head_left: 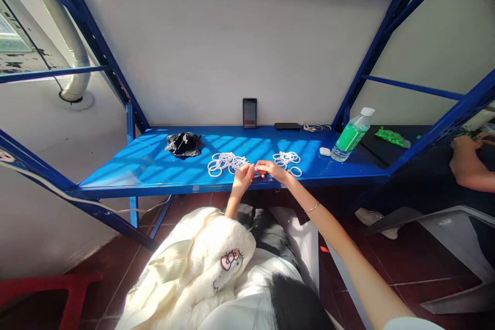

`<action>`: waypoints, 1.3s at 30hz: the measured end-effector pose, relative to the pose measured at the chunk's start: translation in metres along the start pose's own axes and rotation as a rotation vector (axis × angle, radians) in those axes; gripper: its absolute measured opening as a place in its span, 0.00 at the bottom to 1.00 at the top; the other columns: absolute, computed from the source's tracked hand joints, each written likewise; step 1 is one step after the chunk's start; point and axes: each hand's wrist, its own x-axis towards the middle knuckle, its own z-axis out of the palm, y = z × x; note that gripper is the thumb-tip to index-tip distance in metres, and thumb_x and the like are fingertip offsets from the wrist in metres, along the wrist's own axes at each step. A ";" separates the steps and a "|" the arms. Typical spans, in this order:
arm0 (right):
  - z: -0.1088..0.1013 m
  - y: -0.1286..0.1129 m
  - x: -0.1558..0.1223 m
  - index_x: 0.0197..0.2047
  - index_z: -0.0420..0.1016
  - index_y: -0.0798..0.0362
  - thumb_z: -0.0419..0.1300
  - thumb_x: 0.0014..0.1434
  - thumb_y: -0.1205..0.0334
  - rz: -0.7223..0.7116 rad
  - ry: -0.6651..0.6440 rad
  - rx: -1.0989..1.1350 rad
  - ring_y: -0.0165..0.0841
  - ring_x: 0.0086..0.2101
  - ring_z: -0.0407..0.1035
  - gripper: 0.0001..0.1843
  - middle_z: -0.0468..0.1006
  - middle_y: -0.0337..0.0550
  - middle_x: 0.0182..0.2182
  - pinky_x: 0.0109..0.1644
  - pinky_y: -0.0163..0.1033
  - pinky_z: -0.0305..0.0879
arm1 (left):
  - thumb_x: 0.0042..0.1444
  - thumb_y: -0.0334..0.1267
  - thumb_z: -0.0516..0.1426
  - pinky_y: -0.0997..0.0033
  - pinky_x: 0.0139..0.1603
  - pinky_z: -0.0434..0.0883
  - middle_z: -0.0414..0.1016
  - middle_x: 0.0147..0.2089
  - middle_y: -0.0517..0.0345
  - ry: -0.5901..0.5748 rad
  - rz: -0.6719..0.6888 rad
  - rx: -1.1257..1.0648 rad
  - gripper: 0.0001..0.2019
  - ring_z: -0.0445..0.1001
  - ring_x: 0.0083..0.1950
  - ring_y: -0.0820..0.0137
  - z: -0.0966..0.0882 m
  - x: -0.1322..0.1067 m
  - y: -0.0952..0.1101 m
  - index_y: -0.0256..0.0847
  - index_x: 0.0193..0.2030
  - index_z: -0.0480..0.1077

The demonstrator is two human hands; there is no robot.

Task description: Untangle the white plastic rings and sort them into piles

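Note:
My left hand point(243, 177) and my right hand point(272, 169) meet over the front edge of the blue table point(147, 175). Both have their fingertips pinched together, almost touching each other. Something small and pale shows between them, too small to make out. A loose heap of white rings point(227, 158) lies just left of my left hand. Beside my right hand, to its right, is a second group of white rings point(289, 157). Part of a white ring seems to show under my fingers, mostly hidden.
At the left sits a crumpled black plastic bag point(184, 144). A dark phone point(249, 113) leans on the back wall, near a flat black phone point(287, 126) and a cable point(315, 127). A bottle point(351, 135) stands right, by a white case point(325, 151). A co-worker's arm point(469, 167) shows far right.

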 end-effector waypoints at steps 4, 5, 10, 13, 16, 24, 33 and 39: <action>0.002 0.003 0.002 0.26 0.66 0.47 0.64 0.56 0.45 0.025 0.016 0.043 0.33 0.24 0.56 0.17 0.63 0.37 0.22 0.29 0.40 0.56 | 0.55 0.64 0.57 0.71 0.19 0.50 0.50 0.18 0.66 -0.043 -0.044 -0.071 0.28 0.51 0.19 0.77 0.004 0.002 -0.004 0.44 0.20 0.56; 0.002 0.005 0.003 0.26 0.66 0.46 0.64 0.55 0.45 0.031 0.021 0.055 0.33 0.24 0.55 0.18 0.62 0.37 0.21 0.28 0.40 0.56 | 0.55 0.64 0.57 0.71 0.20 0.50 0.50 0.18 0.66 -0.045 -0.045 -0.080 0.28 0.50 0.19 0.77 0.005 0.002 -0.006 0.44 0.20 0.56; 0.005 0.007 0.003 0.22 0.59 0.47 0.63 0.51 0.42 0.034 0.032 0.133 0.32 0.23 0.52 0.22 0.56 0.34 0.19 0.30 0.40 0.58 | 0.51 0.64 0.59 0.73 0.21 0.51 0.51 0.19 0.66 -0.051 -0.044 -0.105 0.28 0.49 0.21 0.78 0.012 0.004 -0.011 0.42 0.19 0.58; 0.009 0.008 0.003 0.21 0.55 0.47 0.62 0.49 0.40 0.021 0.043 0.170 0.30 0.22 0.48 0.25 0.51 0.32 0.17 0.29 0.39 0.58 | 0.52 0.63 0.60 0.73 0.22 0.50 0.49 0.19 0.67 -0.049 -0.046 -0.114 0.29 0.48 0.20 0.79 0.012 0.003 -0.010 0.41 0.18 0.56; 0.014 0.009 0.006 0.20 0.50 0.47 0.56 0.53 0.37 -0.003 0.058 0.193 0.29 0.20 0.44 0.27 0.47 0.31 0.15 0.27 0.38 0.56 | 0.56 0.59 0.57 0.72 0.21 0.50 0.46 0.18 0.67 -0.030 -0.045 -0.140 0.29 0.46 0.20 0.79 0.009 0.001 -0.006 0.43 0.17 0.50; 0.004 -0.014 0.001 0.29 0.69 0.48 0.59 0.55 0.42 -0.054 0.072 0.054 0.37 0.34 0.68 0.17 0.73 0.42 0.30 0.41 0.41 0.67 | 0.60 0.54 0.56 0.71 0.26 0.60 0.59 0.21 0.63 0.052 0.081 -0.076 0.22 0.59 0.24 0.74 -0.003 -0.001 0.007 0.42 0.22 0.61; -0.067 -0.073 -0.063 0.34 0.74 0.52 0.63 0.59 0.54 0.379 0.170 -1.150 0.40 0.35 0.72 0.10 0.78 0.45 0.35 0.36 0.40 0.60 | 0.67 0.43 0.50 0.57 0.48 0.70 0.77 0.41 0.48 0.328 0.559 0.647 0.12 0.73 0.45 0.59 -0.028 0.005 -0.002 0.42 0.37 0.71; -0.069 -0.072 -0.068 0.34 0.75 0.52 0.70 0.52 0.56 0.587 0.101 -1.253 0.39 0.36 0.73 0.11 0.79 0.44 0.38 0.33 0.37 0.56 | 0.65 0.36 0.52 0.49 0.54 0.66 0.76 0.47 0.45 0.440 0.466 0.898 0.10 0.69 0.54 0.52 -0.035 0.009 -0.014 0.41 0.37 0.73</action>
